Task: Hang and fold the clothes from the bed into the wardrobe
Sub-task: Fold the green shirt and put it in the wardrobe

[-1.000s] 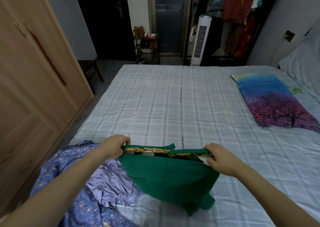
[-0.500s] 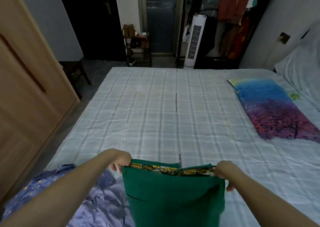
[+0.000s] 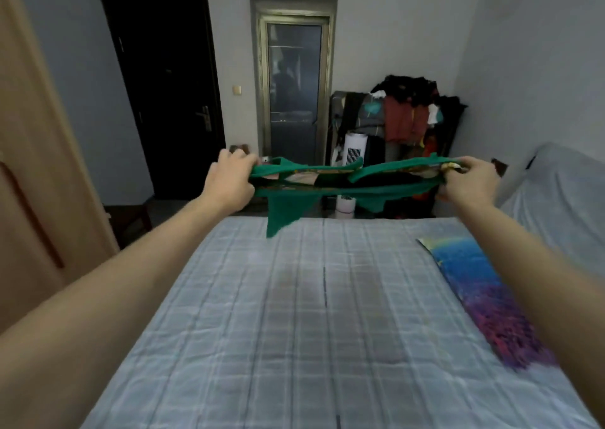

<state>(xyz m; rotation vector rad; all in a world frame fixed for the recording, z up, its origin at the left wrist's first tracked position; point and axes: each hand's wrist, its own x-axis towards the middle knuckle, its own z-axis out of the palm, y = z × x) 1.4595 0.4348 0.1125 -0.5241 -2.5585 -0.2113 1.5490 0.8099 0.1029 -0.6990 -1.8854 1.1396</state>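
**Green garment stretched out for folding**

Pinched at opposite ends by left hand [image 3: 230, 179] and right hand [image 3: 466, 179], green garment [image 3: 340, 183] held taut between the grips, a loose corner drooping below, well above the bed [image 3: 294, 330]. Likely shaking out before folding; next, probably lowering flat beneath the grips

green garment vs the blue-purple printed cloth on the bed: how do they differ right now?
The green garment is held in the air, stretched between the left hand and right hand; the blue-purple printed cloth lies flat on the bed, untouched. The garment is mostly solid green with a patterned lining showing at its opening; the cloth fades from blue to purple. Both are fabric, over the right-hand half of the bed or its far edge.
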